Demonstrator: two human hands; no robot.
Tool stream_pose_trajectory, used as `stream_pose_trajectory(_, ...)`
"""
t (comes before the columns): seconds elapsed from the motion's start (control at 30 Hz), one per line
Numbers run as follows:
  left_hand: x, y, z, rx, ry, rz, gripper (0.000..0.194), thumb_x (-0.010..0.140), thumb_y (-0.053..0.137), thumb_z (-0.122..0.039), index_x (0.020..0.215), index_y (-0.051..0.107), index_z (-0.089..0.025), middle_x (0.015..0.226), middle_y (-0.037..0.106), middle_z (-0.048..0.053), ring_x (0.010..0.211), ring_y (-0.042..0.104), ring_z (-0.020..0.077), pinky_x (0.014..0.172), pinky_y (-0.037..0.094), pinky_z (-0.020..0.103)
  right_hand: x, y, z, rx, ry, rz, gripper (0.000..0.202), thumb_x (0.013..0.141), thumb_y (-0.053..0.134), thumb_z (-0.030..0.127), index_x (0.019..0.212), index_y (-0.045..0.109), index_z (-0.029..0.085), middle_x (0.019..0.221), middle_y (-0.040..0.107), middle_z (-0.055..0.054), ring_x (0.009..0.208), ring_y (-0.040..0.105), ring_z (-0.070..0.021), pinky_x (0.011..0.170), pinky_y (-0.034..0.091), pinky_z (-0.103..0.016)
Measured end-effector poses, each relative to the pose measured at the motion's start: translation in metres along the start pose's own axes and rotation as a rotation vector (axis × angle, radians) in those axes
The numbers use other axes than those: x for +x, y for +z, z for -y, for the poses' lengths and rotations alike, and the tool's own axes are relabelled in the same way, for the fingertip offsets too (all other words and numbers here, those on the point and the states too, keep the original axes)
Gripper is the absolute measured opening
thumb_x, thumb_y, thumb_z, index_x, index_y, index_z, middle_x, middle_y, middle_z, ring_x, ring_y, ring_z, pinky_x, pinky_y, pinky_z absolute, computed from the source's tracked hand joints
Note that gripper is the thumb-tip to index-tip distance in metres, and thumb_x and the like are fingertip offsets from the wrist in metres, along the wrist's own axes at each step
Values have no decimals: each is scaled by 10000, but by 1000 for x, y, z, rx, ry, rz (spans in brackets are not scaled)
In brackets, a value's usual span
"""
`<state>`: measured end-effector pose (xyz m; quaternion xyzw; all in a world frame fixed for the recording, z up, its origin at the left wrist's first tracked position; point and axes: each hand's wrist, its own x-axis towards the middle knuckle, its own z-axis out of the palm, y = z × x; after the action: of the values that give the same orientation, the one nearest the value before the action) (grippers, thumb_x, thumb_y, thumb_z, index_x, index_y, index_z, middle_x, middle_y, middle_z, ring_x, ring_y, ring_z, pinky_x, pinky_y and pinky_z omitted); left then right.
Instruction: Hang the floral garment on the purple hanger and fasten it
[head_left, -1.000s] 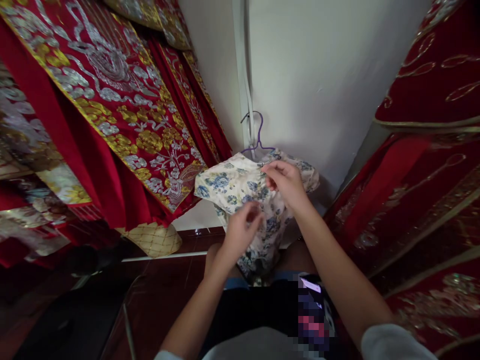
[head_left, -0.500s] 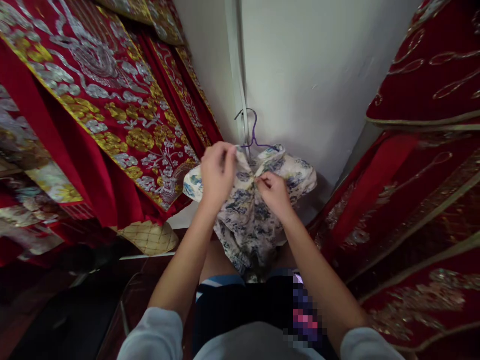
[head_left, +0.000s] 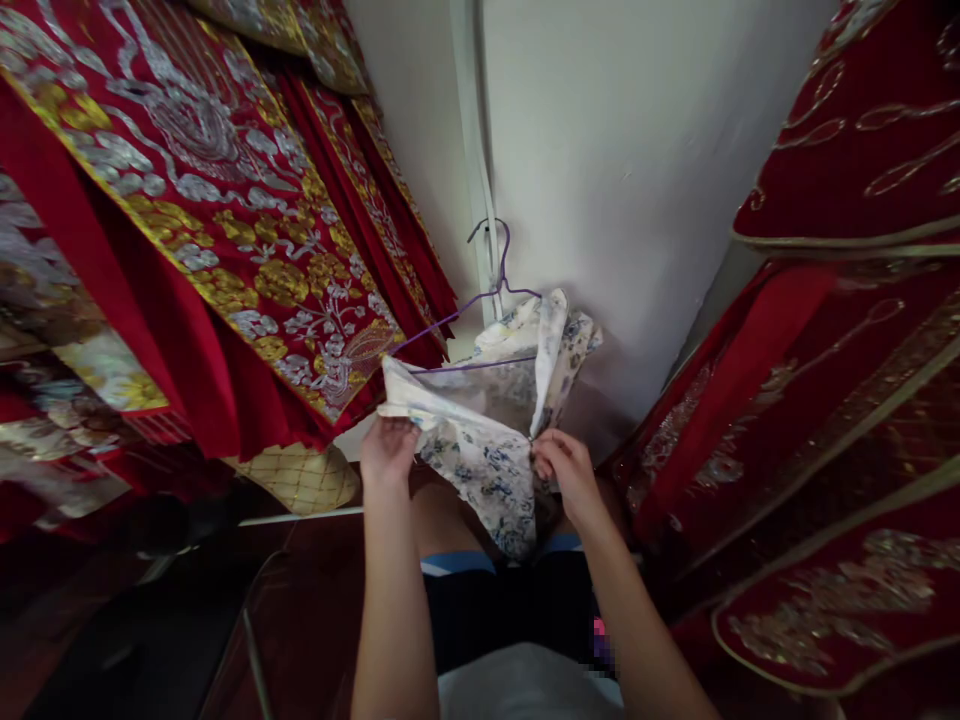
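A white shirt with a blue floral print (head_left: 487,470) hangs partly off a purple wire hanger (head_left: 501,290). The hanger's left arm is bare, while its right end still reaches into the garment. My left hand (head_left: 390,450) is closed on the shirt's left shoulder or sleeve, with its fingertips behind the cloth. My right hand (head_left: 564,468) pinches the front edge low on the neck opening. The shirt's pale inside shows between the spread edges.
The hanger's hook sits at a narrow strip (head_left: 474,130) on the white wall (head_left: 637,120). Red embroidered garments (head_left: 247,210) hang on the left, and more red cloth (head_left: 825,400) hangs close on the right. A dark seat-like surface (head_left: 150,600) is at lower left.
My left hand has moved down and left, pulling the shirt's left shoulder off the hanger. My right hand has moved down with the front edge, and the neck opening has widened.
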<state>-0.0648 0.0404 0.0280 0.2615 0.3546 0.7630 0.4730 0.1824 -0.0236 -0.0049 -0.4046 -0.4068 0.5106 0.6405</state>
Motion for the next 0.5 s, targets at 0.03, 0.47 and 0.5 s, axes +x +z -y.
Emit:
stream_pose_trajectory(0.03, -10, -1, 14, -36, -80, -29, 276, 932, 458, -158, 666, 529, -176, 608, 604, 23, 628, 617, 148, 775, 553, 358, -2, -5, -2, 35, 7, -20, 177, 668, 611, 303, 557, 510, 210, 433, 386, 74, 410, 335, -84, 450, 276, -234)
stream_pose_trajectory(0.47, -114, 51, 52, 131, -265, 381, 281, 743, 799, -411, 844, 705, -166, 867, 685, 22, 827, 628, 154, 800, 460, 244, -6, -69, 5, -542, 129, 221, 290, 762, 618, 457, 658, 626, 186, 606, 581, 0, 607, 511, -158, 584, 389, -274)
stream_pose_trajectory(0.5, -124, 58, 46, 218, -220, 518, 263, 802, 752, -424, 845, 707, -168, 897, 676, 34, 866, 622, 166, 825, 459, 256, -6, -67, 3, -513, 107, 184, 307, 772, 621, 486, 681, 640, 193, 655, 613, -15, 673, 549, -185, 633, 424, -295)
